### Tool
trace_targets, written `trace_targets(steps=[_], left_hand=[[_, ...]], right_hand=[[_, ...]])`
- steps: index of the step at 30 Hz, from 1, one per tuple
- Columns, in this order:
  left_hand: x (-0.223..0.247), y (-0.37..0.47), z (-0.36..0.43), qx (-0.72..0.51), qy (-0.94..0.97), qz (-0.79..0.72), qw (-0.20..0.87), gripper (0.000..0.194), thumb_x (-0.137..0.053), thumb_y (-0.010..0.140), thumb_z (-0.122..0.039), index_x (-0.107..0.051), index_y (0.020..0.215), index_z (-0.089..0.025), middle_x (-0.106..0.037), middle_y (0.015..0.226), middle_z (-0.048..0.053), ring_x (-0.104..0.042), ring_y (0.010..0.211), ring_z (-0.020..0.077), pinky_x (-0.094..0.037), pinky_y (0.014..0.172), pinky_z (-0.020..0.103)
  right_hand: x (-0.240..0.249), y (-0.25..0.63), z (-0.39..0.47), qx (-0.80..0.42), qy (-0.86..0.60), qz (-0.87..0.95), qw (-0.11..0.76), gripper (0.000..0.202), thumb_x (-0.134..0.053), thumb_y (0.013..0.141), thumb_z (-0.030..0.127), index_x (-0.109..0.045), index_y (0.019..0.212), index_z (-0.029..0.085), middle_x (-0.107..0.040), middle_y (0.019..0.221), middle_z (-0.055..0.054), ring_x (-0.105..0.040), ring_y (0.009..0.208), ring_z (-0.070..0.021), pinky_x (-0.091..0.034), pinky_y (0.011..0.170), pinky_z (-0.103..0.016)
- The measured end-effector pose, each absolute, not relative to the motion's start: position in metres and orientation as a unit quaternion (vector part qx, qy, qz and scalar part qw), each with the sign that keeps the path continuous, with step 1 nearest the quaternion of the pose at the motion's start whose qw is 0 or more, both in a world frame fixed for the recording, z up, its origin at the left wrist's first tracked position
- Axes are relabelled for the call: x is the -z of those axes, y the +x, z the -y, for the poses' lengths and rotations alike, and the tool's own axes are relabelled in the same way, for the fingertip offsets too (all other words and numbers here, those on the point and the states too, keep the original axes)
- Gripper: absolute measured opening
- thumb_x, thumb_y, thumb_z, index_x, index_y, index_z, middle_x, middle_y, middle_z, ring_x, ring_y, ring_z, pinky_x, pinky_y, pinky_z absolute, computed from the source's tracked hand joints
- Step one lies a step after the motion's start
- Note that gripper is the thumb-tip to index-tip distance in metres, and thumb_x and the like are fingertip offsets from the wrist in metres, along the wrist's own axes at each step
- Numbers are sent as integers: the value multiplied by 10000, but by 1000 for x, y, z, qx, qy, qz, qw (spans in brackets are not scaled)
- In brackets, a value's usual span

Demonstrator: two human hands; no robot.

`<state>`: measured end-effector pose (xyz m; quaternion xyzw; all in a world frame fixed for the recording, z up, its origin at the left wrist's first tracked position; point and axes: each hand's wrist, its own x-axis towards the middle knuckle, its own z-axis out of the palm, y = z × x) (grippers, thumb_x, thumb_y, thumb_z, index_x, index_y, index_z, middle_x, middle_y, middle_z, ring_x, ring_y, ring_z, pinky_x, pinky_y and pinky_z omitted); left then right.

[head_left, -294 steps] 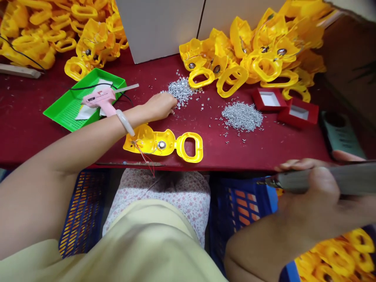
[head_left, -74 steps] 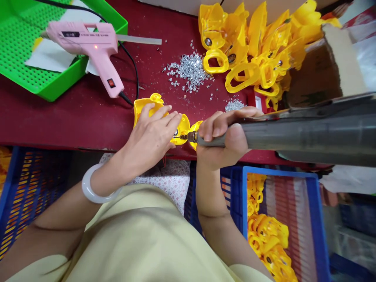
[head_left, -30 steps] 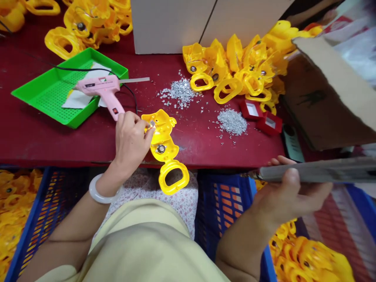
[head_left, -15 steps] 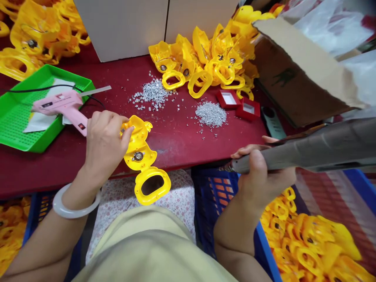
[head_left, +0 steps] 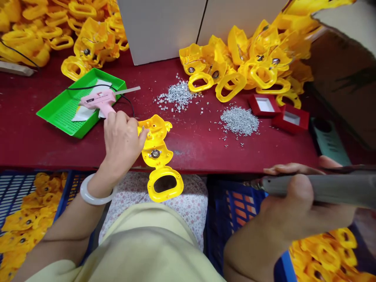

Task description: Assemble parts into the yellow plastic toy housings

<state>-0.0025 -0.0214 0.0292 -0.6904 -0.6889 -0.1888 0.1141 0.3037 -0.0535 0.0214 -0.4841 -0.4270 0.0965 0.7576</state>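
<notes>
My left hand point(head_left: 123, 135) is closed on the upper left side of a yellow plastic toy shell point(head_left: 157, 152). The shell's inner side faces up, showing a round metal part at its middle. Its oval handle ring hangs over the table's front edge, above my lap. On the right, my right hand point(head_left: 296, 207) is wrapped round a grey electric screwdriver point(head_left: 320, 190), whose tip points left, apart from the shell. Behind the shell lie a heap of small silver round pieces point(head_left: 178, 96) and a heap of small screws point(head_left: 240, 120).
A pink glue gun point(head_left: 98, 100) rests on a green tray point(head_left: 58, 127) at left. Two red boxes point(head_left: 290, 119) stand beside the screws. Yellow shells point(head_left: 258, 58) are piled behind, near a cardboard box point(head_left: 346, 78). Blue crates point(head_left: 66, 196) with more shells flank my lap.
The view has turned left, so the table things appear further right. My right hand and the screwdriver have shifted right in the picture. My left hand still holds the shell.
</notes>
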Motion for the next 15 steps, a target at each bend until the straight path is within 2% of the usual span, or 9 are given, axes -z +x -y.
trace_targets(steps=[7, 12, 15], left_hand=[[-18, -3, 20, 219, -689, 687, 73, 119, -609, 867, -246, -636, 773, -179, -555, 891, 94, -492, 949, 298, -405, 840, 450], [-16, -4, 18, 299, -687, 661, -25, 71, -702, 817, -235, -654, 808, -184, -579, 878, 50, -517, 899, 238, -436, 824, 388], [-15, -4, 18, 336, -674, 655, -57, 65, -709, 816, -236, -666, 828, -188, -603, 891, 41, -536, 902, 227, -447, 822, 374]], right_hand=[[-18, 305, 55, -52, -465, 455, 758, 382, -772, 656, 369, -765, 1035, 328, -669, 723, -26, -586, 537, -182, -465, 516, -405], [-19, 300, 59, -22, -483, 443, 755, 398, -794, 639, 481, -770, 1012, 346, -734, 888, -66, -667, 713, -248, -517, 723, -520], [-22, 308, 62, 15, -555, 400, 729, 446, -746, 607, 657, -737, 982, 415, -716, 1010, -42, -666, 912, -289, -513, 830, -547]])
